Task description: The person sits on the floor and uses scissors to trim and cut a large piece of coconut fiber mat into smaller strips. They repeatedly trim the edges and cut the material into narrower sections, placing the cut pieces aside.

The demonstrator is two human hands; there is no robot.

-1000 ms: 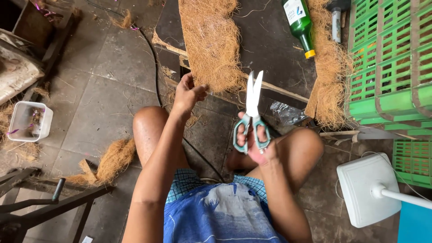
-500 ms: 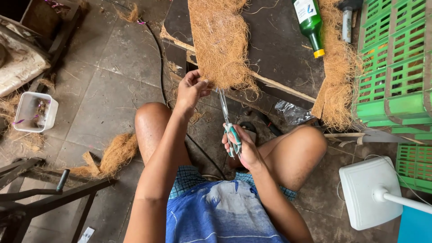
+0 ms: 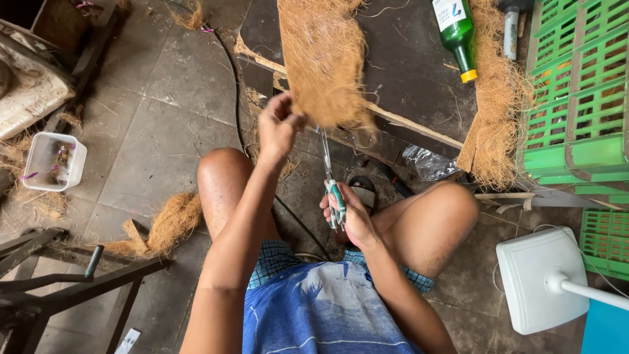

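Note:
A brown coconut-fibre mat (image 3: 325, 59) lies on a dark board (image 3: 406, 72) in front of my knees. My left hand (image 3: 278, 124) pinches the mat's near left corner and lifts it slightly. My right hand (image 3: 347, 213) grips teal-handled scissors (image 3: 333, 187), seen edge-on, with the blades pointing up toward the mat's lower edge. The blade tips sit just below the fibre fringe.
A green bottle (image 3: 457, 36) lies on the board beside another fibre pile (image 3: 495, 111). Green plastic crates (image 3: 576, 98) stand at right, a white fan base (image 3: 540, 278) at lower right. A white tub (image 3: 52, 160), loose fibre (image 3: 167, 223) and a dark metal frame (image 3: 72, 282) are at left.
The scissors turned from flat and open-bladed to edge-on, and my right hand brought them up under the mat's edge. My left hand rose and took hold of the mat's corner.

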